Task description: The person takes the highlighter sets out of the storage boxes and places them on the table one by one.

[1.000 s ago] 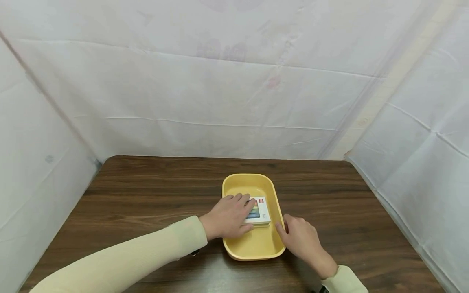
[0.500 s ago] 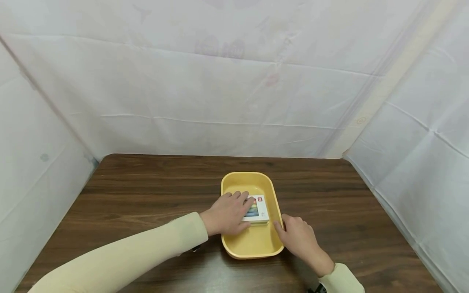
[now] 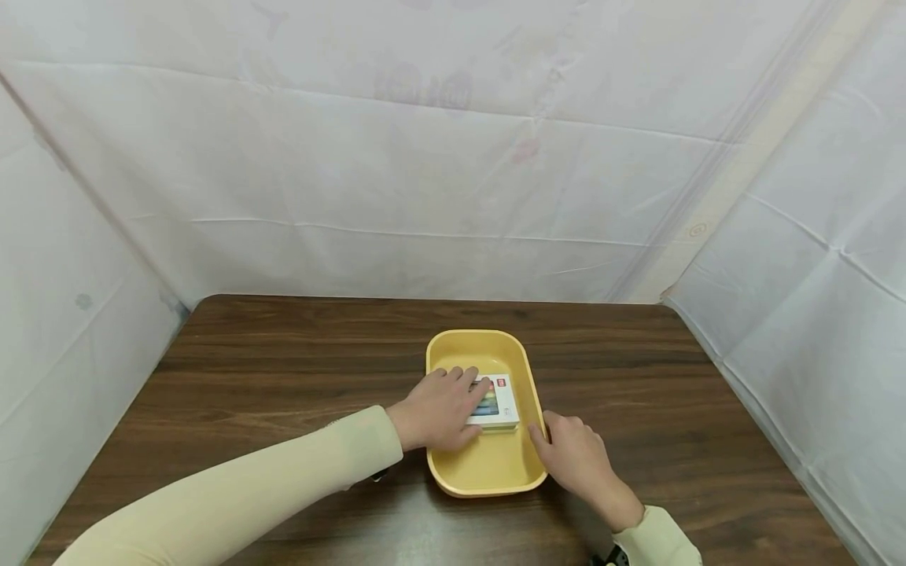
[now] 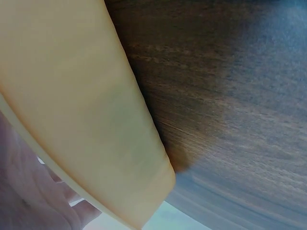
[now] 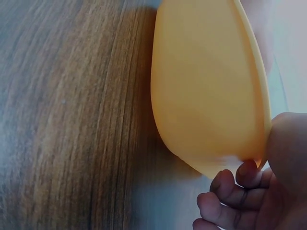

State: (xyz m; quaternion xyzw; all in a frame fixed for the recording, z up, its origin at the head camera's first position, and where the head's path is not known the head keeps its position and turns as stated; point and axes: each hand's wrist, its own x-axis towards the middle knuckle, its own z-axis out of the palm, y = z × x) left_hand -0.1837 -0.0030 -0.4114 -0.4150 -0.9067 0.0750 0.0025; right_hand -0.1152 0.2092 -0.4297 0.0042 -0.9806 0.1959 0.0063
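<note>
A yellow rectangular plastic tray [image 3: 495, 474] stands on the table. In it lies a small flat white box [image 3: 506, 401] with a red mark and a picture of coloured bands. My left hand [image 3: 442, 413] reaches over the tray's left rim and holds the box, thumb at the near edge and fingers over its left part, which they hide. At the right rim my right hand [image 3: 576, 456] grips the tray, thumb inside and fingers outside. In the right wrist view its curled fingers [image 5: 235, 189] show at the tray wall. The left wrist view shows the tray's outer wall [image 4: 91, 105].
The dark wood-grain table [image 3: 283, 354] extends around the tray on all sides. White sheeting [image 3: 396, 173] hangs behind the table and along both sides.
Both hands, the box and the tray keep their places relative to one another. The whole head view has shifted slightly.
</note>
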